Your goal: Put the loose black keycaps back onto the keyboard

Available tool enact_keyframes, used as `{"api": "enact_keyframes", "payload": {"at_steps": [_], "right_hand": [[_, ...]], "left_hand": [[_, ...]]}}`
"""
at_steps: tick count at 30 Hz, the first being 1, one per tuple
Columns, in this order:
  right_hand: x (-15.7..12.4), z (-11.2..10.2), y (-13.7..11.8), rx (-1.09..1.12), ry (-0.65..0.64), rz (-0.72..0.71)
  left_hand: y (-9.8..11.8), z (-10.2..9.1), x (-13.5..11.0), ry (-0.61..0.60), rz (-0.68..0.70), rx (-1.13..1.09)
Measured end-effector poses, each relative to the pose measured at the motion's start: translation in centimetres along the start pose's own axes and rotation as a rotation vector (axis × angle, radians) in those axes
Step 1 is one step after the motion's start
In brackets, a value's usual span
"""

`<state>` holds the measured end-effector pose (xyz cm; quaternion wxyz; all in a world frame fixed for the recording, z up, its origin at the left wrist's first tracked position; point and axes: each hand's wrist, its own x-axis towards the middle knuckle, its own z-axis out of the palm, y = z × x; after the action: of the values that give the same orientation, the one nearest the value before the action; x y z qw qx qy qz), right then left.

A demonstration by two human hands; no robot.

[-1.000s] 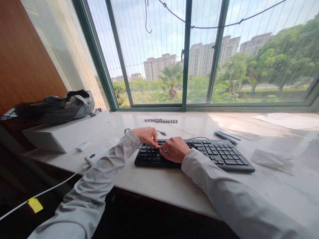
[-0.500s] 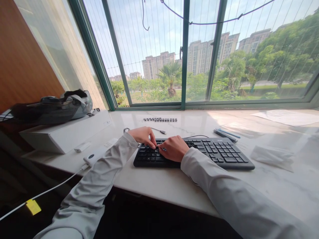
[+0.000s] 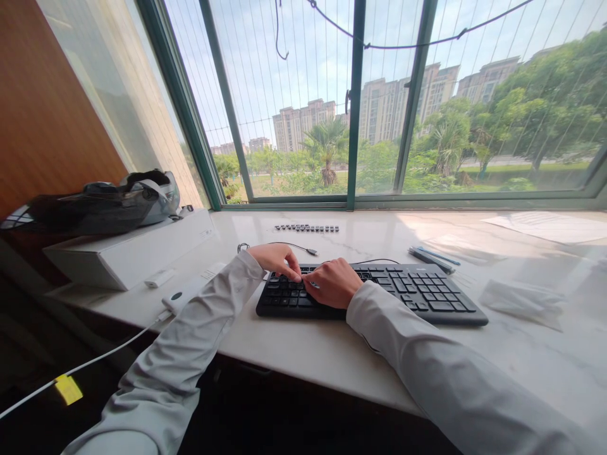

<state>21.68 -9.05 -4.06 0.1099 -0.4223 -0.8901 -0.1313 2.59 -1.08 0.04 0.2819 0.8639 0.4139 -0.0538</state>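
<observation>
A helmet [image 3: 102,205] is sitting on a white box [image 3: 128,253] at my far left. My left hand [image 3: 277,260] is resting on the top left rows of the keyboard [image 3: 374,294], fingers curled down onto the keys. My right hand [image 3: 334,283] is lying just beside it, loosely fisted, pinching something small against the keys; I cannot tell what. The keys are lying directly under my fingertips, between both hands. A row of loose keycaps [image 3: 306,228] is lying beyond, near the window. Pens [image 3: 431,258] are lying right of the keyboard.
</observation>
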Motion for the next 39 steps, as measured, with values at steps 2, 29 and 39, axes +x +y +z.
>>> {"api": "enact_keyframes", "payload": {"at_steps": [2,29,39], "right_hand": [[0.0,0.0,0.0,-0.002,0.004,-0.004],[-0.1,-0.3,0.1,0.002,-0.030,-0.019],[0.6,-0.3,-0.9,-0.028,-0.052,0.036]], "left_hand": [[0.0,0.0,0.0,0.007,0.010,0.000],[-1.7,0.6,1.7,-0.006,0.037,-0.132],[-1.3,-0.1,3.1,-0.056,-0.091,-0.018]]}}
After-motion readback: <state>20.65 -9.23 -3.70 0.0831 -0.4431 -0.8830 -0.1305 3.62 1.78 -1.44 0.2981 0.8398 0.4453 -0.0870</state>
